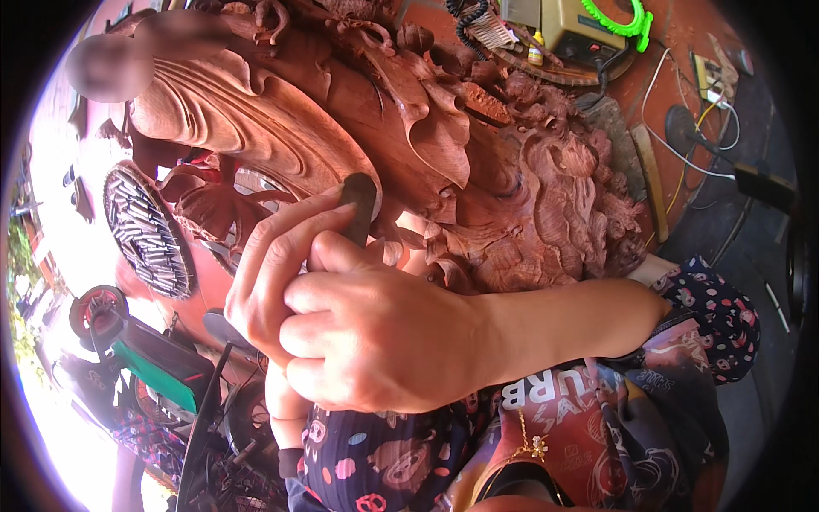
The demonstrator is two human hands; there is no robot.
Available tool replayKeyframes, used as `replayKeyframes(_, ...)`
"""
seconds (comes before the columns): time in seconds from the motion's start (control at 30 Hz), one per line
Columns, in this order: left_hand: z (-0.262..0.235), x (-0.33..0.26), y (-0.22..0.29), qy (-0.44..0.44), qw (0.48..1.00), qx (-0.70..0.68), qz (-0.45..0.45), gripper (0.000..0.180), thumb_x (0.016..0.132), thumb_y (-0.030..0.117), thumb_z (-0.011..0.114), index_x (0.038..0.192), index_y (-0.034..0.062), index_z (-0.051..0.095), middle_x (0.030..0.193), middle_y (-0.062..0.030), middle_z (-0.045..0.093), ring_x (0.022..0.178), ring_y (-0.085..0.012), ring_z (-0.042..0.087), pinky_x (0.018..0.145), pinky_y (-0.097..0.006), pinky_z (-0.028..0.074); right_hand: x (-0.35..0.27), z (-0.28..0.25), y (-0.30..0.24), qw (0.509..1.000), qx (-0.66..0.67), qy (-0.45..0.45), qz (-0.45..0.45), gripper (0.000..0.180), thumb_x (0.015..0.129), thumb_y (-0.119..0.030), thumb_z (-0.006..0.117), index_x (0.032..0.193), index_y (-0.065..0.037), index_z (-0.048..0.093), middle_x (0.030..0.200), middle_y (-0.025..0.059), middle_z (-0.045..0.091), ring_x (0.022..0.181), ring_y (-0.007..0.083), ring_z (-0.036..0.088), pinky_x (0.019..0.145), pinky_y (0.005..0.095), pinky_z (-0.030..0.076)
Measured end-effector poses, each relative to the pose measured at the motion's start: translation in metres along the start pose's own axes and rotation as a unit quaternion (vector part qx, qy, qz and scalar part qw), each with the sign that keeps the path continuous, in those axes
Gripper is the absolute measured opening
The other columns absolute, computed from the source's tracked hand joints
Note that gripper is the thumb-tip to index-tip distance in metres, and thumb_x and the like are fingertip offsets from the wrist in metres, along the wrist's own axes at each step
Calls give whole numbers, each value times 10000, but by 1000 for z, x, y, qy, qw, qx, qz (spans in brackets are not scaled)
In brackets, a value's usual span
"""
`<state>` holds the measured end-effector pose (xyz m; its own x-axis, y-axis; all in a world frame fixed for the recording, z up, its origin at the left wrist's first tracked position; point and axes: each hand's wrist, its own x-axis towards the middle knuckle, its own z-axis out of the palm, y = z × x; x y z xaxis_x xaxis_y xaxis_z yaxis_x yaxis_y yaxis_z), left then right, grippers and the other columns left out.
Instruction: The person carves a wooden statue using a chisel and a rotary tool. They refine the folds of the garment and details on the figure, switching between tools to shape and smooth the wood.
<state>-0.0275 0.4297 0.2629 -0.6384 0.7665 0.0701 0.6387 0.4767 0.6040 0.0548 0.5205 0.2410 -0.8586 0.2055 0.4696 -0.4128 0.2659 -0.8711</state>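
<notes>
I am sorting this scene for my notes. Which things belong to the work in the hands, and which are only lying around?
In the work:
- right hand, clasped over the left hand
- dark tool handle, gripped by both
- carved reddish wood sculpture, where the tool points

Lying around:
- round tray of metal bits
- green plastic piece
- small yellow bottle
- cables

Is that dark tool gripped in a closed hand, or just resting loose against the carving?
Gripped. The right hand and the left hand have their fingers curled round the dark tool, its rounded end poking out against the red wood carving.
</notes>
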Motion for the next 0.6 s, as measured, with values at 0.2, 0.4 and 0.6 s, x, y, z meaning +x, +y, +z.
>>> replayKeyframes(0.2, -1, -4, -11, -20, 998, 6, 60, 255, 727, 6, 791, 976, -21, 747, 1003, -167, 754, 913, -288, 750, 798, -358, 601, -7, 3, -3, 999, -26, -19, -5, 134, 604, -198, 650, 667, -102, 582, 725, 6, 514, 737, 197, 525, 692, 398, 444)
replayKeyframes(0.4, -8, -6, -11, -50, 997, -11, 60, 244, 745, 3, 771, 986, -32, 753, 1026, -178, 747, 933, -294, 746, 825, -356, 599, -10, 7, -7, 998, -63, 3, -1, 120, 574, -180, 632, 661, -114, 583, 740, 4, 492, 728, 202, 521, 696, 400, 445)
replayKeyframes(0.6, -3, 6, -2, -37, 998, 1, 54, 217, 751, 2, 777, 966, -6, 753, 996, -151, 749, 892, -274, 750, 788, -354, 603, -11, 5, -1, 1000, -2, 16, -2, 130, 649, -187, 696, 675, -127, 583, 743, -8, 465, 745, 202, 508, 721, 408, 430)
